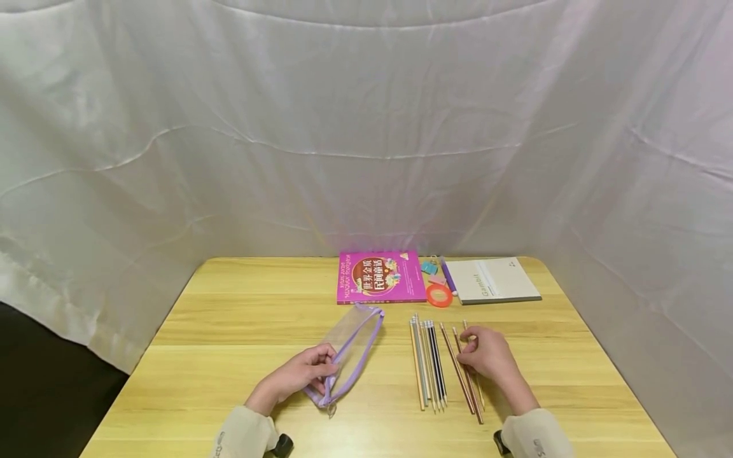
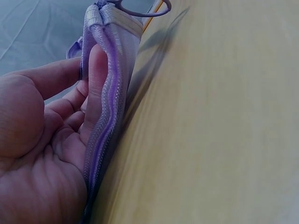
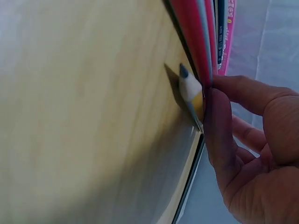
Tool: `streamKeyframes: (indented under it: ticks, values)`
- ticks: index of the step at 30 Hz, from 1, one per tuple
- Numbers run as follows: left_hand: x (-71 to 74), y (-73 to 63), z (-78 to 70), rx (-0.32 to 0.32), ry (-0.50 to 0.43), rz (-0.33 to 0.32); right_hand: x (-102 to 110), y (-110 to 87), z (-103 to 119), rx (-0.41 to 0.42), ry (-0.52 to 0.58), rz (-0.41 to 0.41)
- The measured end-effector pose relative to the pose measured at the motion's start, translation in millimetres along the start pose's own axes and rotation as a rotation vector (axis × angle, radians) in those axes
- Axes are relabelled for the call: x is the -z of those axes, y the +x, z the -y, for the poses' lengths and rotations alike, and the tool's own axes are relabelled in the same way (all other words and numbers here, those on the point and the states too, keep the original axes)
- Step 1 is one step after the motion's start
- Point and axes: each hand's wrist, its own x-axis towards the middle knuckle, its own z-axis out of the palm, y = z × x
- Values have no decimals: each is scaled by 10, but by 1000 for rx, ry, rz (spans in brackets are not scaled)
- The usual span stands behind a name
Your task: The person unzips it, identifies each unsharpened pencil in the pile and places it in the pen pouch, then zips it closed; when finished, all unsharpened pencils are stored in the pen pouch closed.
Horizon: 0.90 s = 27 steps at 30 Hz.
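Observation:
My left hand (image 1: 300, 375) grips the edge of a see-through pencil pouch (image 1: 362, 340) with a purple zipper trim. Its mouth gapes; in the left wrist view one finger is inside the zipper edge (image 2: 112, 88) and the thumb outside. At the right, my right hand (image 1: 489, 353) bends over a few loose pencils, thumb and forefinger pinching a reddish-brown pencil (image 1: 476, 401). Up close in the right wrist view, that pencil (image 3: 194, 32) runs to the fingertips, and a yellow pencil's sharpened tip (image 3: 189, 86) shows beside them. Left of this hand lies a row of pencils (image 1: 428, 362).
Behind the pouch lies a pink book (image 1: 380, 277). Next to it are an orange-red tape ring (image 1: 439, 287), a blue item (image 1: 429, 267), a pink item (image 1: 437, 280), a purple pen (image 1: 448, 277) and a pale notebook (image 1: 504, 280). Grey cloth (image 1: 366, 127) surrounds the wooden table (image 1: 246, 318).

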Motion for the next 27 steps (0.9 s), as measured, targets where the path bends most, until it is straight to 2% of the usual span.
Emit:
streamKeyframes:
  ticks: [7, 19, 27]
  values:
    - [-4, 4, 14, 1, -3, -10, -12, 16, 18, -38, 34, 11]
    - [0, 14, 25, -22, 1, 0, 122, -25, 11, -134, 291, 38]
    - [4, 8, 20, -34, -7, 10, 286, -29, 33, -106, 494, 9]
